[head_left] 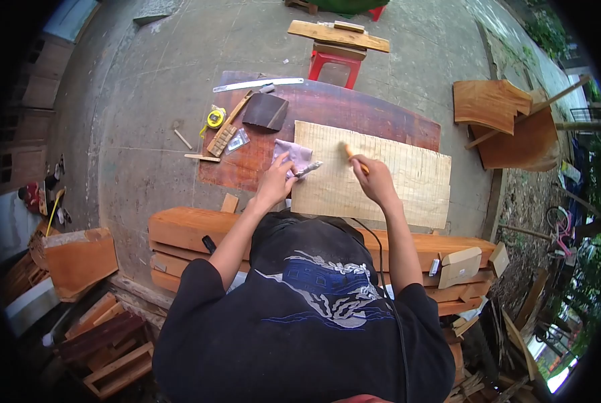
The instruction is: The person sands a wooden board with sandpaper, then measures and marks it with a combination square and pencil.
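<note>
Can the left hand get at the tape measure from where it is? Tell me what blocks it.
Probably yes. The left hand rests by the cloth at the pale board's edge. The tape measure lies further out to its left on the red panel, with only flat tools between and nothing standing in the way.

A pale plywood sheet [381,178], faintly lined, is laid flat over a reddish board. A wooden-handled tool [355,160] is held tilted on it, and a crumpled purple-ish cloth [293,156] is pinned at its left edge.
</note>
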A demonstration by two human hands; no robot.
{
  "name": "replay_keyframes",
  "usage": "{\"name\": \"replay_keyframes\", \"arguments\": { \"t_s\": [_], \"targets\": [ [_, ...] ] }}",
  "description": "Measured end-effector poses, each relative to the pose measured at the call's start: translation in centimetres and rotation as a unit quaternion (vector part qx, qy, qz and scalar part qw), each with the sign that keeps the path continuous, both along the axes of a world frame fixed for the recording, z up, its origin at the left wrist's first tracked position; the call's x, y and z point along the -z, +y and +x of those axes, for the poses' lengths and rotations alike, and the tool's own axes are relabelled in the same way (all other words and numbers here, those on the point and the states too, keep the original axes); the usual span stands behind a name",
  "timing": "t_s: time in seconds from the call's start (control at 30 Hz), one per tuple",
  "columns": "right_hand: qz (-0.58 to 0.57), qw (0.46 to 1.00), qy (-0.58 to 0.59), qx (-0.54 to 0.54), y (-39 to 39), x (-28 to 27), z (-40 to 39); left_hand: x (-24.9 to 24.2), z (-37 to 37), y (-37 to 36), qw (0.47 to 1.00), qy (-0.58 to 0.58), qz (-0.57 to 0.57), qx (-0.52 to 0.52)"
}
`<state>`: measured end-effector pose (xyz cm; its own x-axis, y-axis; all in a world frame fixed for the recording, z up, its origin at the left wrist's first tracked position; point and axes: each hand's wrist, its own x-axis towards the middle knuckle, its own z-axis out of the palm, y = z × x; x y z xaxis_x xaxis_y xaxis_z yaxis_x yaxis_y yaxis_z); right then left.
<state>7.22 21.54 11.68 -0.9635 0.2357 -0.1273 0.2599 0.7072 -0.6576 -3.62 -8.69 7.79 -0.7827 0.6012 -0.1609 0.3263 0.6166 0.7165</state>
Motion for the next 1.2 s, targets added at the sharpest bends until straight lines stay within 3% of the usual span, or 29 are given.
{"name": "replay_keyframes", "arguments": {
  "t_s": [0.03,0.1,0.17,0.23,0.33,0.43,0.6,0.7,0.9,0.93,1.0,1.07,1.1,1.17,1.2],
  "targets": [
    [-0.078,0.997,-0.005,0.001,-0.2,-0.6,0.3,1.0,0.0,0.2,1.0,0.006,-0.002,0.007],
    [-0.032,0.993,-0.051,0.104,4.7,0.4,2.8,2.6,0.4,0.0,1.0,0.014,-0.006,0.019],
    [0.03,0.972,-0.026,0.234,10.6,0.6,6.2,2.3,0.5,0.1,0.999,0.008,-0.032,0.029],
    [0.242,0.912,-0.01,0.331,15.0,1.8,10.1,1.9,0.4,0.3,0.998,0.009,-0.045,0.037],
    [0.12,0.89,0.054,0.437,15.4,2.3,14.5,1.8,-0.1,-0.1,0.999,0.008,-0.038,0.031],
    [0.129,0.901,0.053,0.41,10.6,4.7,16.0,1.9,-0.4,-0.6,1.0,-0.009,-0.021,0.004],
    [0.179,0.953,0.087,0.228,3.7,11.4,15.7,2.1,-0.3,-0.4,1.0,0.008,-0.024,0.006],
    [0.207,0.934,0.114,0.269,2.3,12.9,14.6,2.3,0.0,-0.1,1.0,-0.012,-0.019,-0.019],
    [0.203,0.94,0.113,0.249,6.0,12.2,12.4,1.9,0.1,2.2,0.999,0.001,-0.017,-0.041],
    [0.275,0.923,0.126,0.237,6.8,11.4,11.6,2.0,0.0,2.4,0.999,0.001,-0.016,-0.037],
    [0.157,0.935,0.057,0.312,7.0,8.8,9.1,2.1,0.1,2.5,0.999,0.001,-0.014,-0.03],
    [0.081,0.944,0.128,0.294,5.8,8.0,6.3,1.3,0.2,2.4,0.999,-0.016,0.002,-0.051],
    [0.114,0.93,0.266,0.225,5.0,8.0,4.4,0.9,0.3,2.2,0.998,-0.025,0.011,-0.062],
    [0.016,0.961,0.256,0.103,3.3,6.1,2.5,0.8,0.6,1.5,0.996,-0.021,0.017,-0.084],
    [-0.023,0.977,0.184,0.106,4.0,5.0,2.1,0.8,0.8,1.0,0.995,-0.02,0.019,-0.096]
  ]
}}
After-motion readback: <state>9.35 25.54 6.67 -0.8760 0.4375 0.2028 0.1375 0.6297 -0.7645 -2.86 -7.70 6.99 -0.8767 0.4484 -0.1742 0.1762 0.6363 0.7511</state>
